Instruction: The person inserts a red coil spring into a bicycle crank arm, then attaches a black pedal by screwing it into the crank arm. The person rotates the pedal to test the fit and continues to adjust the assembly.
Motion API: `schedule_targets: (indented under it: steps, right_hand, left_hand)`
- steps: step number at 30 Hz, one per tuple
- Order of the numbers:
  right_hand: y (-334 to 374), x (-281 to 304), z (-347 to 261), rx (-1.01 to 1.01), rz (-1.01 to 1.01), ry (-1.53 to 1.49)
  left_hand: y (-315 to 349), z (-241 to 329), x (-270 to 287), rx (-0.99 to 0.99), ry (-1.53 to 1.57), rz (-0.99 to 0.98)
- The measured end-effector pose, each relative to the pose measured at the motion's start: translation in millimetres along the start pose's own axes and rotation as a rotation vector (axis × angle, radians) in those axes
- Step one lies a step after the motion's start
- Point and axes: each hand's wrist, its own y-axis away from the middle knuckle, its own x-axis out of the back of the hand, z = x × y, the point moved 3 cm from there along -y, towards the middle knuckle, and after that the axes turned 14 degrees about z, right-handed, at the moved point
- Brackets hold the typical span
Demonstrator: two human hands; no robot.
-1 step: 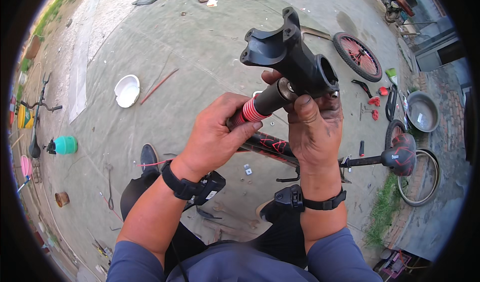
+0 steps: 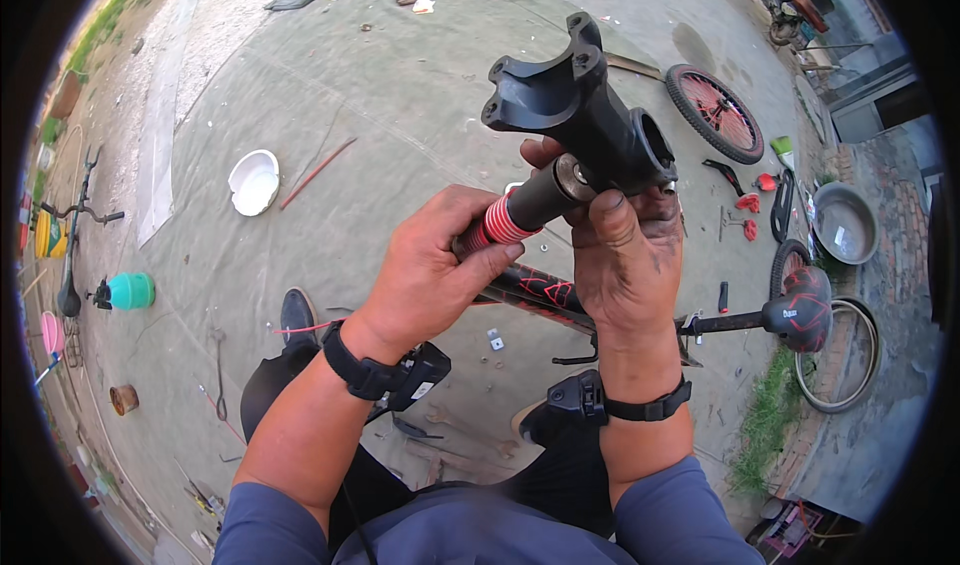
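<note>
Two bare hands are at work just beyond the black wrist straps, close together and both closed around one assembly held up off the ground. The left hand wraps the near end of a dark tube, fingers and thumb around it beside the red and white striped rings; the right hand cups the far end, its thumb just below the black stem. That stem sits at the tube's far end, its open curved clamp facing far and left. It looks like stiff metal, probably modest in weight and hard to damage, though the smooth tube may slip under grimy fingers; the stem's thick middle and the ringed stretch seem the surest places to hold. Below the hands a black and red bicycle frame runs off right toward a saddle; whether the tube joins it behind the left hand, I cannot tell. Farther off, a white bowl rests to the left on the ground sheet and a red-spoked wheel lies to the right. Against the earlier frame, almost nothing differs: the stem is shifted very slightly, and both grips are the same.
</note>
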Motion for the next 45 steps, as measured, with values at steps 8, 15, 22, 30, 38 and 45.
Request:
schedule_targets:
  steps: [8,15,22,30,38,45]
  right_hand:
    - [8,-13,-4,0.008,-0.037,-0.081]
    - [10,-11,-11,0.071,-0.008,0.034]
    - [8,-12,-26,0.143,-0.019,0.253]
    - [8,-13,-32,0.139,-0.010,0.386]
    - [9,-14,-17,0.086,-0.009,0.085]
    - [10,-12,-13,0.076,-0.002,0.036]
  left_hand:
    - [-2,0,0,-0.013,-0.008,-0.006]
    - [-2,2,0,-0.010,-0.025,-0.015]
    - [-2,5,1,-0.019,-0.042,-0.016]
    - [-2,3,1,-0.015,-0.042,-0.012]
    - [-3,4,0,-0.025,-0.053,-0.009]
    - [-2,3,1,-0.003,-0.050,-0.007]
